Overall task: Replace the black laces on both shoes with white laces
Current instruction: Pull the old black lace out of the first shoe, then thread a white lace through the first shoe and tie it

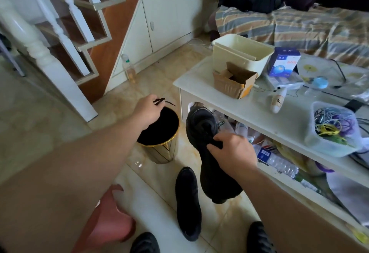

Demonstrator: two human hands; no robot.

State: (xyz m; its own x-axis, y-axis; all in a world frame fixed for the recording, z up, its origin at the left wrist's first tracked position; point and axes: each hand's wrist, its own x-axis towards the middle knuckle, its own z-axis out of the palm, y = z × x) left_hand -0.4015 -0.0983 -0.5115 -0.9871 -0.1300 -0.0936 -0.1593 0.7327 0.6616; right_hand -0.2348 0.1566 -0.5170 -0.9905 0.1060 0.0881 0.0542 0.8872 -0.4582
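Black lace held over the bin, one shoe held up.

The left hand [148, 111] pinches a black lace [163, 101] above the bin [159, 131] at 10 o'clock, likely to discard it. The right hand [232, 153] has its grip closed on a black shoe [207, 153], lifted clear of the floor. The second shoe [187, 202] lies on the floor at 6 o'clock. A cluttered table [249, 109] crowds in at 3 o'clock; no white laces are visible.

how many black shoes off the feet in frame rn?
2. One black shoe is held up in the right hand beside the bin. The other black shoe lies on the floor below it. More may be hidden under the table.
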